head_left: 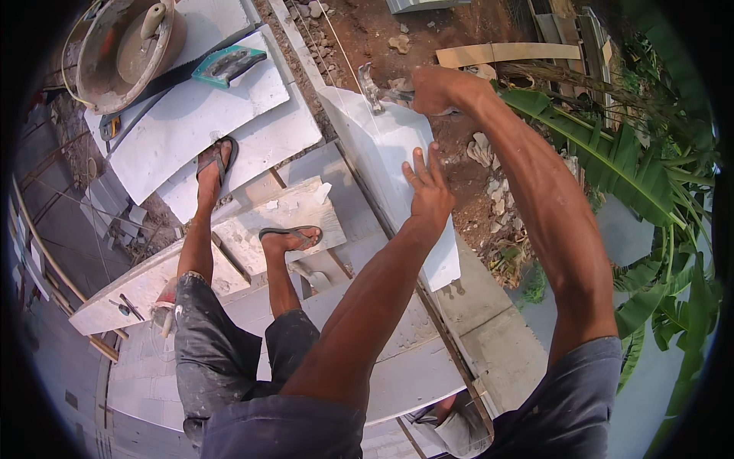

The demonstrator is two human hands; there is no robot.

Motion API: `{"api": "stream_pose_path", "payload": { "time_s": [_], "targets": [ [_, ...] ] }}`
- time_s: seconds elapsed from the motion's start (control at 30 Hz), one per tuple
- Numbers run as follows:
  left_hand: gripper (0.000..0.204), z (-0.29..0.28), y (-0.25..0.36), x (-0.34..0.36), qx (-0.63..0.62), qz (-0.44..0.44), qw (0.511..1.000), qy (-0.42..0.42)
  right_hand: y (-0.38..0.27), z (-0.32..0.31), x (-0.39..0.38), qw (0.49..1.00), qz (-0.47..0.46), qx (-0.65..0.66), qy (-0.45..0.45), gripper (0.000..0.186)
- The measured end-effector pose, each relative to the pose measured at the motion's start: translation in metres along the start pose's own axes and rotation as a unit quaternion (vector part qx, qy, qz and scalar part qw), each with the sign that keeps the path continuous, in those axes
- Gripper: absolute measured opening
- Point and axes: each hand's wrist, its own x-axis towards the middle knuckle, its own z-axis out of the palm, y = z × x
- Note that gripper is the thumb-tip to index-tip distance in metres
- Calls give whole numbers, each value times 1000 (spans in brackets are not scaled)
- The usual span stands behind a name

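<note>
A white building block [394, 149] is set along the top of the wall, slanting away from me. My left hand [430, 187] lies on its upper face with the fingers spread. Beyond it, my right hand [434, 92] is closed round the handle of a hammer, its fist raised over the block's far right side. The metal hammer head [370, 86] is at the block's far end, close to a taut string [336, 37]. I cannot tell whether the head touches the block.
My sandalled feet stand on a white slab [252, 92] and a plank [229, 229]. At far left are a mortar bucket [80, 65] with a trowel [153, 19] and a teal-handled handsaw [229, 65]. Banana leaves [596, 145] crowd the right, by bare soil and rubble.
</note>
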Motion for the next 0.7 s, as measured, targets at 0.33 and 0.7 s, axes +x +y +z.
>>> {"api": "stream_pose_path", "payload": {
  "time_s": [0.33, 0.7],
  "targets": [
    [46, -15, -10, 6, -50, 26, 994, -91, 9, -64, 17, 896, 69, 193, 394, 32],
    [52, -4, -7, 5, 5, 23, 998, -66, 4, 6, -95, 957, 131, 157, 208, 31]
  ]
}}
